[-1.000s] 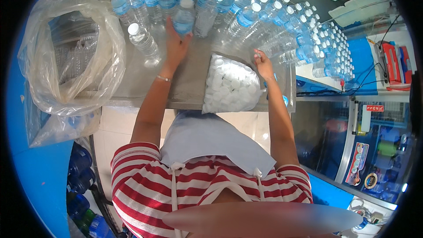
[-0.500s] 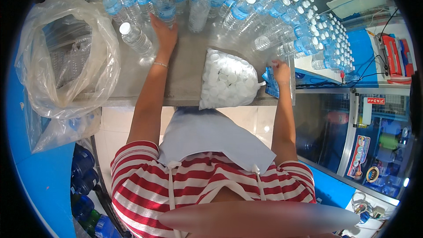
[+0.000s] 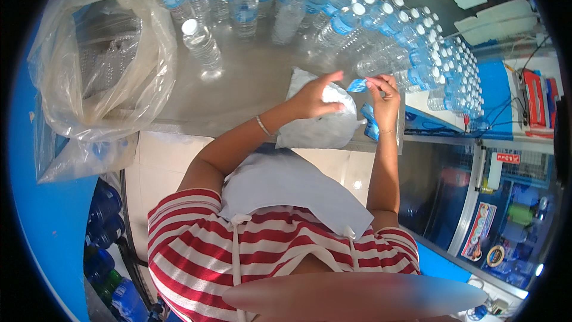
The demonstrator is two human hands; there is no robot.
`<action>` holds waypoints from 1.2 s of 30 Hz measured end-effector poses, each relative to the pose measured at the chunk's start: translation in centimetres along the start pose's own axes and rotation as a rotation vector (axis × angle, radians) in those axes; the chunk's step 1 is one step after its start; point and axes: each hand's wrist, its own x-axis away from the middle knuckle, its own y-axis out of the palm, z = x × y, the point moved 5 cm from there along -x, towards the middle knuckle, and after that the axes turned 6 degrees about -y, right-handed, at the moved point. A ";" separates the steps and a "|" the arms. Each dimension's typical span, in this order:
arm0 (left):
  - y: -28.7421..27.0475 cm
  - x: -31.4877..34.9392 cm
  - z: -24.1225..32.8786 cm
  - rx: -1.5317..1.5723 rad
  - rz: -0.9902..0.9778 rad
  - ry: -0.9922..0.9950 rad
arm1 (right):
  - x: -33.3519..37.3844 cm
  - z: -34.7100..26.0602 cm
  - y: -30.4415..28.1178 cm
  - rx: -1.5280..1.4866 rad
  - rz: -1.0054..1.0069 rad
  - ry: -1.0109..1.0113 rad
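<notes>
Between the fingertips of my right hand (image 3: 384, 92) is a small blue label (image 3: 357, 86), raised off the metal table. My left hand (image 3: 313, 98) is over the clear bag of white caps (image 3: 322, 128), its thumb and fingers apart, holding nothing and pointing toward the label. A bundle of blue labels (image 3: 370, 123) lies beside the bag, under my right wrist. One unlabelled clear bottle with a white cap (image 3: 201, 46) stands apart at the left. Nearest the front of the bottle group is a blue-labelled bottle (image 3: 245, 11).
Many capped bottles (image 3: 339, 24) crowd the back and right of the metal table (image 3: 250, 77). A large open plastic bag (image 3: 161, 83) with clear bottles inside stands at the left. At the right is a glass-fronted cabinet (image 3: 441, 173); large blue bottles (image 3: 107, 209) are at lower left.
My left hand has let go of a labelled bottle at the back and swung right, over the bag of caps. My right hand has lifted a single label from the bundle.
</notes>
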 end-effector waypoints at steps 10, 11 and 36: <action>-9.1 3.3 -0.4 0.281 0.393 -0.321 | -3.4 -7.6 13.1 -0.577 -0.320 0.275; -10.5 4.3 0.0 0.162 0.412 -0.387 | -3.3 -7.7 14.5 -0.539 -0.378 0.376; -26.9 8.9 -1.9 -0.571 0.799 -0.098 | -14.7 -23.5 27.7 -0.261 -0.535 -0.551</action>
